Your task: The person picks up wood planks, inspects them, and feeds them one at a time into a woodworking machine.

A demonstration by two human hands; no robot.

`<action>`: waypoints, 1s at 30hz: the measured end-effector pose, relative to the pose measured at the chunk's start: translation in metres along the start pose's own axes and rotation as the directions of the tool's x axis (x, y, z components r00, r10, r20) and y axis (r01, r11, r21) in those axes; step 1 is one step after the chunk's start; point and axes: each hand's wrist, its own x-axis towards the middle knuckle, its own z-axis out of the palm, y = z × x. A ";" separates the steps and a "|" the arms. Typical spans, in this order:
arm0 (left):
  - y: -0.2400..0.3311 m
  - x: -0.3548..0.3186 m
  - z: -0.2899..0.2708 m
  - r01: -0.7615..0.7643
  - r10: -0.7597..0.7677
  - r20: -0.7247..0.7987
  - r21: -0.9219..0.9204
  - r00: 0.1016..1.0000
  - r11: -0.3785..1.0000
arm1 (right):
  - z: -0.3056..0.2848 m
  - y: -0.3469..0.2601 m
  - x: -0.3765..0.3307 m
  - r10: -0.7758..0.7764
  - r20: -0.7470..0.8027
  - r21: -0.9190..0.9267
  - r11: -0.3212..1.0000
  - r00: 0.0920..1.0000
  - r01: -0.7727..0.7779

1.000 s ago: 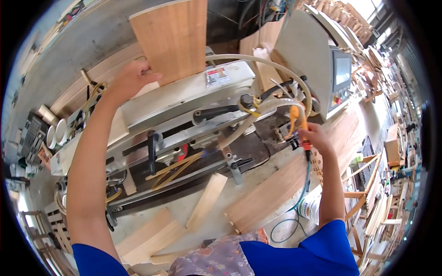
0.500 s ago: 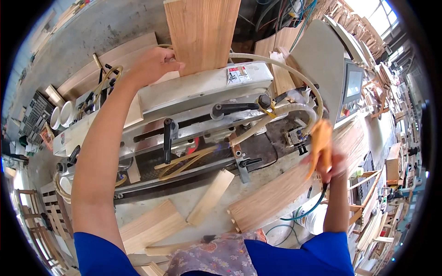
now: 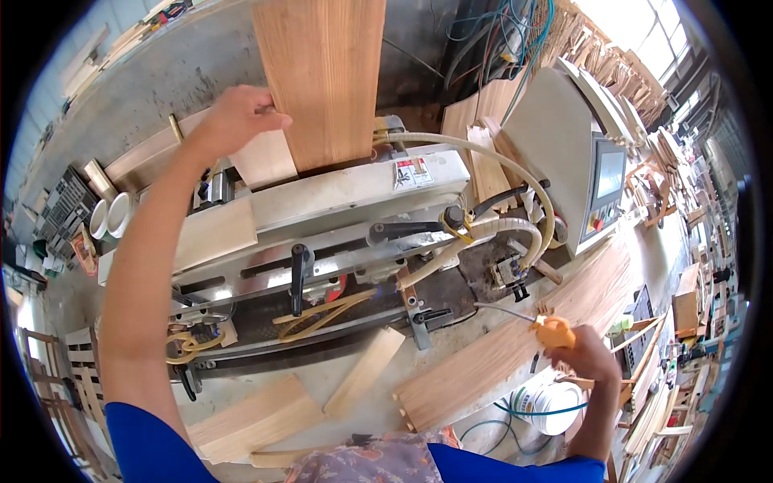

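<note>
A tall brown wooden board [image 3: 322, 72] stands behind the long white machine beam [image 3: 354, 171]. My left hand [image 3: 240, 121] reaches over the beam and grips the board's left edge, its thumb on the front face; the other fingers are partly hidden. A paler board [image 3: 267, 158] shows just below that hand. At the right, my right hand [image 3: 588, 354] is closed around an orange air blow gun [image 3: 554, 331]. Its thin nozzle points left over the worktop, above a long grooved board [image 3: 475, 362]. A teal hose [image 3: 564, 410] runs near the right wrist.
Black clamp levers [image 3: 298, 278] and a pale hose [image 3: 451, 138] stick out from the machine. Loose wood pieces [image 3: 366, 366] lie along the near side. A control box with a screen [image 3: 609, 175] stands at the right, a white bucket [image 3: 555, 398] below the worktop.
The view has shifted, so the machine sits lower. My right hand has lowered the blow gun, turning its nozzle to the left. My left hand stays at the board's edge.
</note>
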 end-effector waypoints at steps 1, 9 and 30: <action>0.006 -0.001 -0.010 -0.019 0.019 0.004 -0.092 1.000 0.996 | -0.014 -0.003 0.002 -0.087 -0.049 -0.028 0.996 0.995 0.086; 0.041 -0.025 -0.053 -0.034 0.014 -0.109 -0.185 0.994 0.982 | -0.090 -0.176 0.071 -0.373 -0.169 -0.368 0.882 0.912 0.293; 0.042 -0.011 -0.022 0.019 -0.015 -0.064 0.068 0.998 0.997 | -0.136 -0.134 0.158 -0.107 -0.247 -0.229 0.972 0.963 0.049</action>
